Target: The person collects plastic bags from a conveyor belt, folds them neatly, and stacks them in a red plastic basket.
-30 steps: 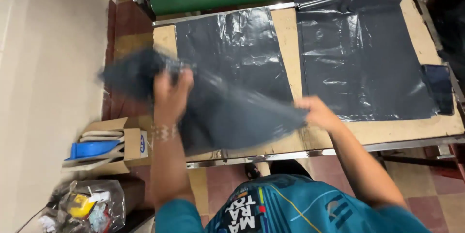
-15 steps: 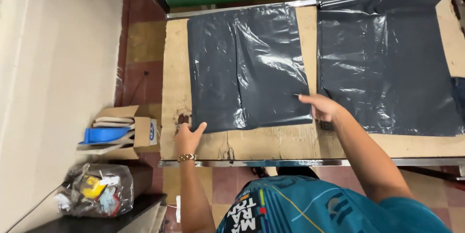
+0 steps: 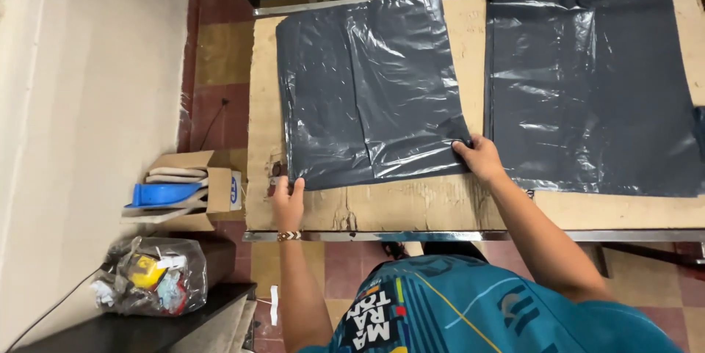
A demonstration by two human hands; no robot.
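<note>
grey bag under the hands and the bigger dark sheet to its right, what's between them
In the head view, only a narrow strip of bare cardboard table top lies between the grey bag and the dark sheet. The right hand rests at its near end.

Left hand (image 3: 288, 202) and right hand (image 3: 481, 156) pin grey plastic bag (image 3: 371, 92) on table (image 3: 411, 202).

Teal printed shirt, bare forearms, a beaded bracelet at the left hand (image 3: 288, 202).

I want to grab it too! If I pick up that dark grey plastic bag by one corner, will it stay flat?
Probably not. The dark grey plastic bag looks thin and wrinkled, so it would likely droop. Its glossy sheen suggests it is slippery. It seems light, since it lies flat on the cardboard-topped table.
</note>
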